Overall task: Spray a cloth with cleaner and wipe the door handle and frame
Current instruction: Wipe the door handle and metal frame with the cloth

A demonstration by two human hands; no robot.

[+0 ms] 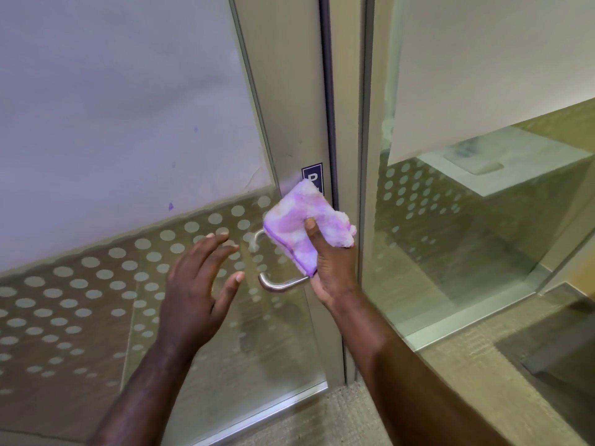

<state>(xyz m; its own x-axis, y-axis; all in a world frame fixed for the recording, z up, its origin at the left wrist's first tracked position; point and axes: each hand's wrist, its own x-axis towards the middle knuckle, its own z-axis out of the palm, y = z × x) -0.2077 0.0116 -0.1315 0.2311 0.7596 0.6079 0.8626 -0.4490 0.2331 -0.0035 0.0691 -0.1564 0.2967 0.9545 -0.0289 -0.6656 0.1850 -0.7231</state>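
Note:
My right hand point(331, 268) grips a folded purple-and-white cloth point(299, 220), holding it up against the metal door frame point(289, 123) just above the lever. The steel door handle point(277, 284) curves out to the left below the cloth, partly covered by it and by my right hand. My left hand point(199, 281) hovers with fingers spread in front of the glass, just left of the handle, holding nothing. No spray bottle is in view.
The glass door point(112, 268) carries a frosted panel and a band of white dots. A small blue sticker point(312, 175) sits on the frame behind the cloth. To the right stands a fixed glass panel point(467, 236) with a metal post point(367, 156). Carpet point(338, 420) lies below.

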